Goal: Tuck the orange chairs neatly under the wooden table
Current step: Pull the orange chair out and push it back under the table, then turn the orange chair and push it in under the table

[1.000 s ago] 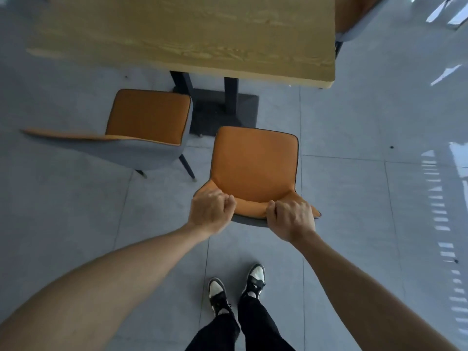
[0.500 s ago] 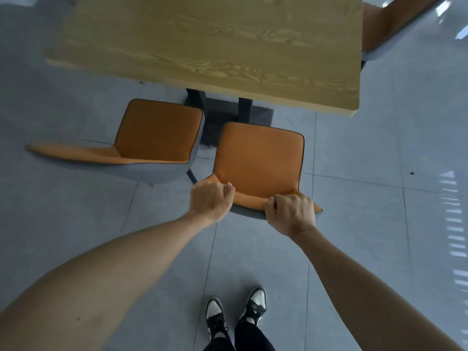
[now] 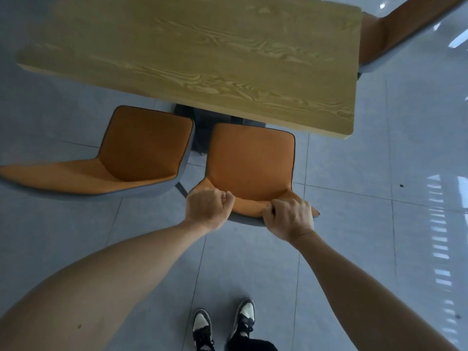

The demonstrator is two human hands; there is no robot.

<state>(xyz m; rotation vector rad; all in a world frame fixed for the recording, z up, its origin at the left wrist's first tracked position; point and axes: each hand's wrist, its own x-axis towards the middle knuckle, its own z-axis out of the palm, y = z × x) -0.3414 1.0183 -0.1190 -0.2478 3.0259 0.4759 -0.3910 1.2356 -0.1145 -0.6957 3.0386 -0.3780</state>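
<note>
An orange chair [image 3: 249, 163] with a grey shell stands in front of me, its seat's far edge at the near edge of the wooden table [image 3: 202, 59]. My left hand [image 3: 206, 207] grips the left end of its backrest top, and my right hand [image 3: 288, 217] grips the right end. A second orange chair [image 3: 144, 145] stands to the left, turned sideways, its seat close to the table edge. A third orange chair [image 3: 387, 34] shows at the table's far right corner.
The table's dark pedestal base [image 3: 200, 127] shows between the two near chairs. Grey tiled floor [image 3: 367, 198] spreads all around, with window reflections on the right. My two black-and-white shoes [image 3: 222, 323] stand just behind the held chair.
The held chair has slid forward toward the table: its seat's far edge now reaches the tabletop edge. I have stepped closer, and the table fills more of the view.
</note>
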